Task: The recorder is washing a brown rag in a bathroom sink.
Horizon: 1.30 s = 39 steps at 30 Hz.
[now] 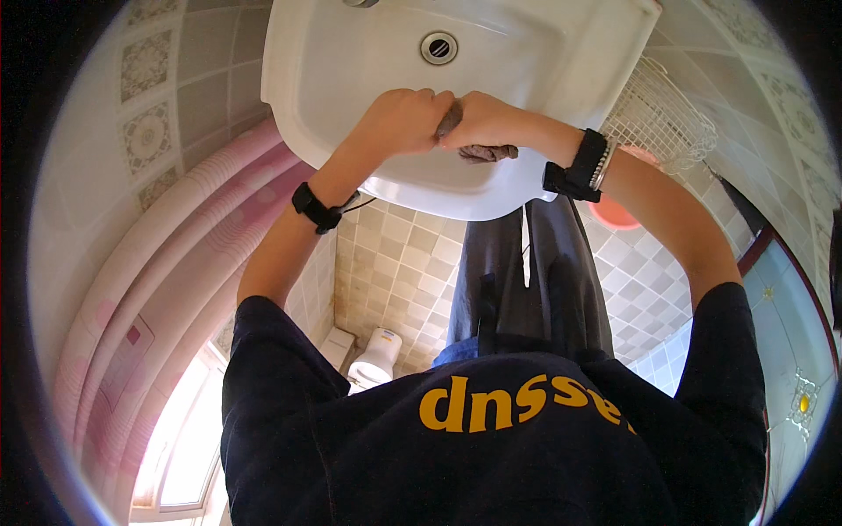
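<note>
My left hand [411, 123] and my right hand [483, 118] meet over the front part of a white ceramic washbasin [368, 46]. Both are closed in fists around a wet-looking, twisted grey-brown cloth [488, 154]. A short stretch of the cloth shows between the two fists, and a crumpled end hangs out below my right hand. The rest is hidden inside my fingers. Beyond my hands lies the round metal drain [439, 48] with a dark opening. I wear a black strap on each wrist, and a bracelet beside the right one.
Left of the basin hangs a pink curtain [191, 217], above a bright window [184, 447]. A white wire basket [658, 118] and an orange-pink plastic basin [618, 214] are at the right. A white toilet [375, 361] stands on the tiled floor behind; a glass-panelled door [783, 315] is far right.
</note>
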Available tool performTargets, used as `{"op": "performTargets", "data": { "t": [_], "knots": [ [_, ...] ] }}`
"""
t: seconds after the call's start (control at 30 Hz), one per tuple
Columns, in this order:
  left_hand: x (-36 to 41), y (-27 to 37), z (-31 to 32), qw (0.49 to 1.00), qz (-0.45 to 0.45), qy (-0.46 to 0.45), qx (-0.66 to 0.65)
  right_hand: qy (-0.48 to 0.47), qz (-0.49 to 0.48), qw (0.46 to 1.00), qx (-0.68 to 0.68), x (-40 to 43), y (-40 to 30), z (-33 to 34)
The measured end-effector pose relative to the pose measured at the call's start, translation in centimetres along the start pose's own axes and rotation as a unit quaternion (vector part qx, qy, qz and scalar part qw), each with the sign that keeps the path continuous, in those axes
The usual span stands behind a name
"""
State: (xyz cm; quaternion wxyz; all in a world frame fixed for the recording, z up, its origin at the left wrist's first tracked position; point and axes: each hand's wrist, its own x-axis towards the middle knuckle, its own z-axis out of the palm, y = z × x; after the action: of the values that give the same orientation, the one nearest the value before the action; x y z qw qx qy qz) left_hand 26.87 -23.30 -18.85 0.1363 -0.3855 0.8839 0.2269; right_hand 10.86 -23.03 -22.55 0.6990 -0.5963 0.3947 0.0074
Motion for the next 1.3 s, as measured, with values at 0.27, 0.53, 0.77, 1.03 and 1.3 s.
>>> {"op": "performTargets", "data": {
  "t": [0.27,0.53,0.77,1.03,1.3],
  "knots": [
    [0.0,0.6,3.2,0.992,-0.117,-0.034,-0.047,0.14,-0.051,0.94,-0.306,0.7,0.0,2.4],
    [-1.8,0.4,4.1,0.91,-0.215,0.0,-0.353,0.222,-0.197,0.862,-0.411,0.6,-0.2,2.7],
    [-2.7,2.2,0.6,0.606,-0.328,0.013,-0.725,0.312,-0.366,0.744,-0.463,1.0,-1.4,-0.6],
    [-4.8,5.5,-1.7,0.378,-0.327,-0.076,-0.863,0.247,-0.405,0.789,-0.39,-0.9,-1.4,0.5],
    [-6.1,6.9,-1.2,0.146,-0.252,-0.054,-0.955,0.216,-0.453,0.769,-0.396,-0.7,-3.1,0.0]
  ]
}}
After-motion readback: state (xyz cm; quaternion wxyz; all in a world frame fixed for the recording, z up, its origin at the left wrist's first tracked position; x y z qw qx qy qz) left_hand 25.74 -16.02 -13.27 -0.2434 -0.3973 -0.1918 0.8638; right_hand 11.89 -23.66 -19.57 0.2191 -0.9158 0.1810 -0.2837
